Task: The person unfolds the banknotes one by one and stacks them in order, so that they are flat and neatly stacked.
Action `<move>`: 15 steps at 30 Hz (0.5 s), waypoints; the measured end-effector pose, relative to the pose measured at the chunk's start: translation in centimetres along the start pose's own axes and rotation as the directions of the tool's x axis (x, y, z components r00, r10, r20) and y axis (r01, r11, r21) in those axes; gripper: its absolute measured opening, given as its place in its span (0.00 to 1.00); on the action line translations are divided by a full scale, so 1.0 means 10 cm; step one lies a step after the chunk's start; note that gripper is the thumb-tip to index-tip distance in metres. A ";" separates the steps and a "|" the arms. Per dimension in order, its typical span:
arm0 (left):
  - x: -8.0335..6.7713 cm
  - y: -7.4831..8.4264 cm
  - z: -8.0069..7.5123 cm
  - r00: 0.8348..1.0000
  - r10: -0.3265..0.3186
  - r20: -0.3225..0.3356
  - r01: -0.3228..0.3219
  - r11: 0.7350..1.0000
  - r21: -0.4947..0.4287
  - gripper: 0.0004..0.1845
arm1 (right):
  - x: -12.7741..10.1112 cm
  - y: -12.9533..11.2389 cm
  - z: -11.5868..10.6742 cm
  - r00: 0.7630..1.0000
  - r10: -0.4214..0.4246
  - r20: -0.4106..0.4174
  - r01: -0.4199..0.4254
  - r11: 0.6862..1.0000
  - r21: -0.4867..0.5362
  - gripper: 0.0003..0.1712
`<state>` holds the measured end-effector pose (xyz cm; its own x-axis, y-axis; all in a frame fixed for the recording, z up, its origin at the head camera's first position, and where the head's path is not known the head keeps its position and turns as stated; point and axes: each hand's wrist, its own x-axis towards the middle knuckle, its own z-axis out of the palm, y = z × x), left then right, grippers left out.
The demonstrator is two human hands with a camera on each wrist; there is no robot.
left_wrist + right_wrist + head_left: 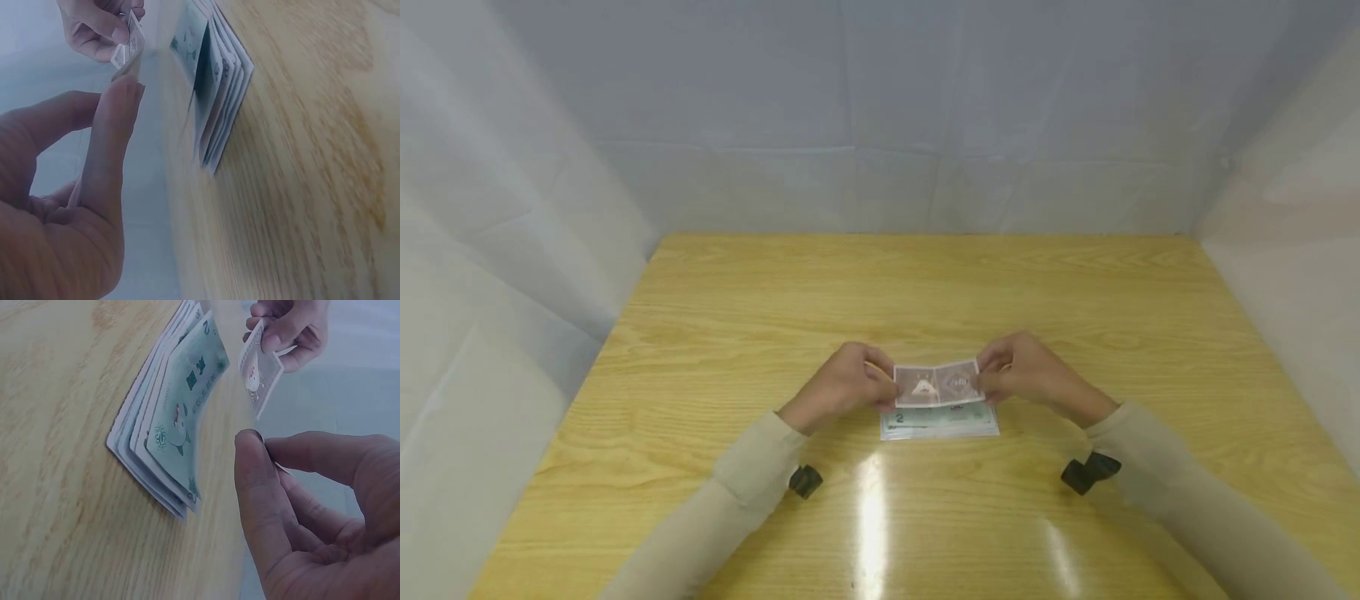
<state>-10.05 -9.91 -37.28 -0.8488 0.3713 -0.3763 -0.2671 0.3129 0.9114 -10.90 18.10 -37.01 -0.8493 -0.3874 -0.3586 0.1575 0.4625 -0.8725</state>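
A brownish-pink banknote [938, 385] with a crease down its middle hangs just above a small stack of green banknotes [940, 423] on the wooden table [925, 283]. My left hand [886, 388] pinches the note's left end and my right hand [988, 382] pinches its right end. In the left wrist view the left hand [122, 87] fills the foreground, with the note [128, 44] edge-on and the stack [215, 81] fanned beside it. The right wrist view has the right hand [259, 447] up close, the note [259, 372] beyond it and the stack [169, 431] to its left.
White cloth walls [512, 250] close in the table on the left, back and right. A small black wrist camera [805, 481] sits at my left sleeve and another black wrist camera [1090, 472] at my right. Bare wood stretches behind the hands.
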 end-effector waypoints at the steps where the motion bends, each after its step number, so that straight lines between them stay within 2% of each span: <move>1: 0.00 -0.01 0.00 1.000 -0.004 0.005 0.004 1.000 0.014 0.14 | 0.00 0.01 0.00 1.000 -0.004 0.010 0.004 1.000 0.001 0.09; 6: 0.02 -0.05 0.01 1.000 -0.022 0.023 0.019 0.995 0.100 0.11 | 0.02 0.05 0.02 1.000 -0.004 0.029 0.004 1.000 0.004 0.09; 15: 0.03 -0.07 0.04 0.999 -0.026 0.022 0.020 0.965 0.260 0.06 | 0.08 0.13 0.08 1.000 -0.008 0.024 0.011 0.995 -0.098 0.05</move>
<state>-10.00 -9.67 -38.07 -0.8311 0.3823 -0.4039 -0.1561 0.5367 0.8292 -11.02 17.76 -38.69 -0.8382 -0.4103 -0.3593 0.0983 0.5344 -0.8395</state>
